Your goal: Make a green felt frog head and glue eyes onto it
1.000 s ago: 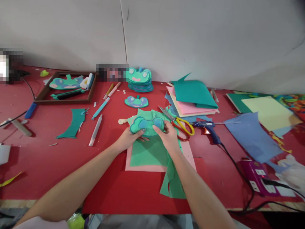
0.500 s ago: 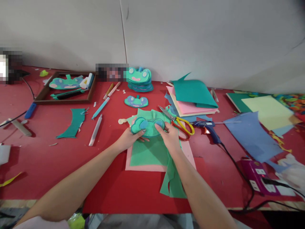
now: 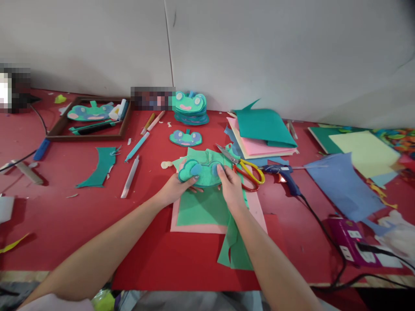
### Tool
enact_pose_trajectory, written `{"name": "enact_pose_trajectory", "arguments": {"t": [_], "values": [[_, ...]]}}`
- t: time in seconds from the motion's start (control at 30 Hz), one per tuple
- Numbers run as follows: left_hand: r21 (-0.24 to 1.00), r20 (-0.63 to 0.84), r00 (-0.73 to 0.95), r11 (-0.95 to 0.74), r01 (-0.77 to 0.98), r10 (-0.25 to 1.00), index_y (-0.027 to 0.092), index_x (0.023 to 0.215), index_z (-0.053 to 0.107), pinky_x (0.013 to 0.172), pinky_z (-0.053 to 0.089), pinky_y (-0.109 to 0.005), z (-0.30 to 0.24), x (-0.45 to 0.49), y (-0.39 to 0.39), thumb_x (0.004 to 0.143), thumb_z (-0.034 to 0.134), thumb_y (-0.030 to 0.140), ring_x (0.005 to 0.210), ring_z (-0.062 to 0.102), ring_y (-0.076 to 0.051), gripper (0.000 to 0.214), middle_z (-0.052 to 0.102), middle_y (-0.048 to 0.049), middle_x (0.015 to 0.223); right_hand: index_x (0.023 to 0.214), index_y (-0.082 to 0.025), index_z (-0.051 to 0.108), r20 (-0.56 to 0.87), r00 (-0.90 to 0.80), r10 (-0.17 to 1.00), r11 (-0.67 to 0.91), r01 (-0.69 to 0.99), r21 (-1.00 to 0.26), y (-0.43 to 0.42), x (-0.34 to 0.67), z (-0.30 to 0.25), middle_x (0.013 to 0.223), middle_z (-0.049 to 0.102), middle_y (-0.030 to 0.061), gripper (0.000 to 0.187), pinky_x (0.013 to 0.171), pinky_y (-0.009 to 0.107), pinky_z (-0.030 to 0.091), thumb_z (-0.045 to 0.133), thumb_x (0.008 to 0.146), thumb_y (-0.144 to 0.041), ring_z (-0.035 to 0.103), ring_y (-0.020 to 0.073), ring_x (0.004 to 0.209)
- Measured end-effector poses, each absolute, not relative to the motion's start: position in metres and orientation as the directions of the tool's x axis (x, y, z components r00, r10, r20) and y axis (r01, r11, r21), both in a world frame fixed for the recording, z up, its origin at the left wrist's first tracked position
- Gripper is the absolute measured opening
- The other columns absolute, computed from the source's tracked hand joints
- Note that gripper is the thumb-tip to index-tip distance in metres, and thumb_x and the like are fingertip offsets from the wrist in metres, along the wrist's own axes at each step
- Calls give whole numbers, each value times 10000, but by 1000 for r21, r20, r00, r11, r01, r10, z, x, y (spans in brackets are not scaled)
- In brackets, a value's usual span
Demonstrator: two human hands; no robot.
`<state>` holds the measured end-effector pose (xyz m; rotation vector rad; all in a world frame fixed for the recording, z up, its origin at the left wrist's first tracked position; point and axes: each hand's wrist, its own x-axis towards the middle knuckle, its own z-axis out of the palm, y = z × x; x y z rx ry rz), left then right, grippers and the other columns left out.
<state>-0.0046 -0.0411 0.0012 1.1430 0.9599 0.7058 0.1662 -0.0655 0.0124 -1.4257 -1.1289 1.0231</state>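
Note:
Between both hands I hold a green felt frog-face cutout (image 3: pixel 205 176) with blue round patches, over the sheets on the table. My left hand (image 3: pixel 178 186) is closed on its left end, thumb on top. At the other end my right hand (image 3: pixel 231 185) grips it, its thumb by the right blue patch. Beneath lie a green felt sheet (image 3: pixel 201 211) and a pink sheet (image 3: pixel 174 224). Scissors (image 3: pixel 246 170) with yellow and red handles rest just right of my right hand.
A blue glue gun (image 3: pixel 282 172) lies to the right, its cord running toward a purple power strip (image 3: pixel 348 242). Finished frog faces are stacked (image 3: pixel 190 108) by the wall. Pens (image 3: pixel 130 177), a brown tray (image 3: pixel 53 129) and a felt pile (image 3: pixel 266 127) surround the work.
My right thumb and fingers have shifted slightly on the right end of the felt frog face. The left hand stays almost the same.

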Motion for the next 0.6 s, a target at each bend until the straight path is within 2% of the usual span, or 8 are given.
{"name": "enact_pose_trajectory", "arguments": {"t": [0.23, 0.43, 0.6], "values": [[962, -249, 432, 274, 5, 867, 126, 864, 590, 631, 550, -297, 1, -5, -41, 705, 626, 473, 656, 675, -194, 383, 704, -77, 739, 619, -212, 378, 8, 215, 977, -23, 139, -990, -67, 164, 15, 586, 303, -38, 328, 445, 210, 330, 482, 813, -454, 343, 98, 512], [965, -245, 431, 262, 22, 868, 125, 854, 588, 655, 546, -309, -1, -6, -41, 720, 609, 478, 650, 671, -194, 378, 703, -74, 700, 744, -218, 533, -9, 213, 977, -39, 136, -990, -67, 164, 15, 666, 470, 0, 282, 517, 236, 432, 459, 817, -480, 445, 127, 595], [960, -249, 429, 279, -7, 868, 111, 844, 583, 650, 545, -308, 1, -7, -40, 727, 600, 481, 643, 669, -191, 388, 702, -86, 694, 778, -218, 542, -11, 114, 993, -19, 75, -997, -66, 165, 13, 674, 437, -9, 255, 492, 234, 455, 494, 803, -466, 443, 117, 578]]}}
